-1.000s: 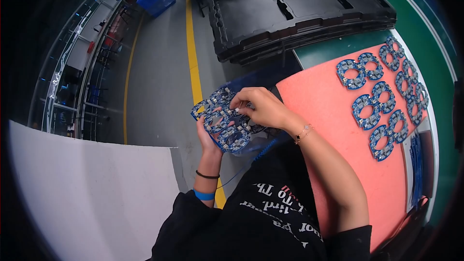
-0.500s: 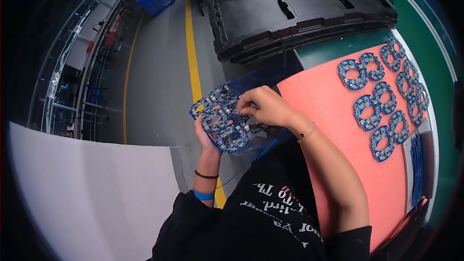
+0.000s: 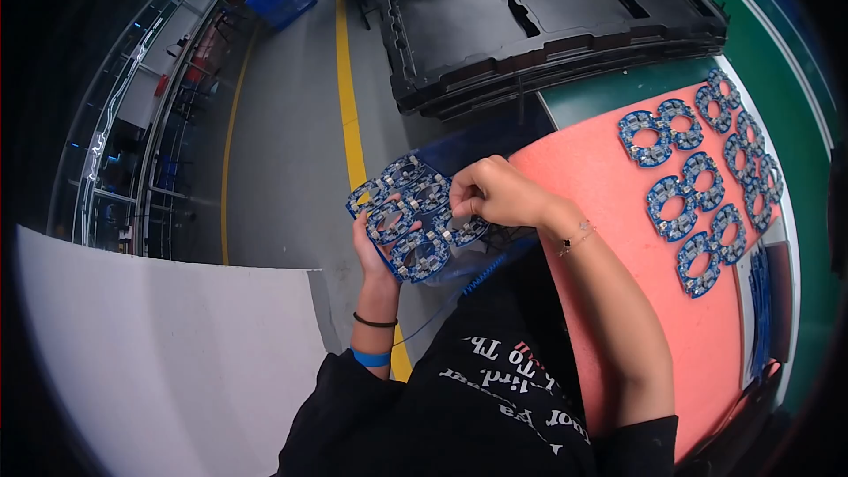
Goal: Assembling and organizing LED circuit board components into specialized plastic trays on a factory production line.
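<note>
In front of my body, my left hand [image 3: 373, 254] grips a panel of blue circuit boards [image 3: 416, 254] by its left and near edge, with the palm partly under it. The panel has several ring-shaped boards joined together, with round openings and small parts on top. Over its right side, my right hand [image 3: 500, 194] is closed in a pinch, fingertips at or just above the boards. Whatever may be between those fingertips is too small or hidden to name. A dark see-through bag or sheet [image 3: 495, 143] shows beyond and below the panel.
On the right, a pink foam mat [image 3: 609, 238] carries several figure-eight blue circuit boards [image 3: 678, 207]. Stacked black trays [image 3: 548, 26] stand at the back. A white surface [image 3: 177, 336] lies at left, and a coiled blue cord [image 3: 484, 276] hangs below the panel.
My right hand has shifted slightly to the right along the panel, its fingers still pinched. The panel in my left hand has barely moved.
</note>
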Available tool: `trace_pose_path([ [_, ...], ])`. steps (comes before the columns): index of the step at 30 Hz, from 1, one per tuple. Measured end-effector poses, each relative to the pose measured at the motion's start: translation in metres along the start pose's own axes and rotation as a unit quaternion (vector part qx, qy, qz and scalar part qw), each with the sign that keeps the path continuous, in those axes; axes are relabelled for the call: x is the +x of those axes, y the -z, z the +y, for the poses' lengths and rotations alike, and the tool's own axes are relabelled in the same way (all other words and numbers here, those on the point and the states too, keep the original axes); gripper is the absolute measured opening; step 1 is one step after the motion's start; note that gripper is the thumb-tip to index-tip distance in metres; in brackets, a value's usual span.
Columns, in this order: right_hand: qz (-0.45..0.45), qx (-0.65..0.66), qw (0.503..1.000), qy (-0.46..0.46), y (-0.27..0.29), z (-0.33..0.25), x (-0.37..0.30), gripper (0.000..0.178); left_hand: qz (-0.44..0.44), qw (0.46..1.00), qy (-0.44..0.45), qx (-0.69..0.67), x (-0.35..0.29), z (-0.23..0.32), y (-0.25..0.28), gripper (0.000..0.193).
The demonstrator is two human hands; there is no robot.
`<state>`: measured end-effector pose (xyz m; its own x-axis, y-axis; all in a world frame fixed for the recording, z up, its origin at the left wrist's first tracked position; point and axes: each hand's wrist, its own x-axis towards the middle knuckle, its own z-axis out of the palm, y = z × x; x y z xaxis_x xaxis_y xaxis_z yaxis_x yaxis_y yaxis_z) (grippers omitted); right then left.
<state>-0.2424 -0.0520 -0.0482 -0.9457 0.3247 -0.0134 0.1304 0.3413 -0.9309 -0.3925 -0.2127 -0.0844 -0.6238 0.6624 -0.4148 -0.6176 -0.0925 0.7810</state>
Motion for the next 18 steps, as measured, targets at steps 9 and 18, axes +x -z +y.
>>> trace_pose_path([
  [9,0.065,-0.202,0.971,0.111,-0.01,0.008,-0.001,0.01,-0.005,1.0,0.007,-0.03,-0.003,0.001,-0.009,0.055],
  [18,0.092,-0.013,0.986,0.14,-0.01,0.003,0.003,0.013,-0.026,0.999,0.016,-0.028,0.001,0.0,0.002,0.055],
])
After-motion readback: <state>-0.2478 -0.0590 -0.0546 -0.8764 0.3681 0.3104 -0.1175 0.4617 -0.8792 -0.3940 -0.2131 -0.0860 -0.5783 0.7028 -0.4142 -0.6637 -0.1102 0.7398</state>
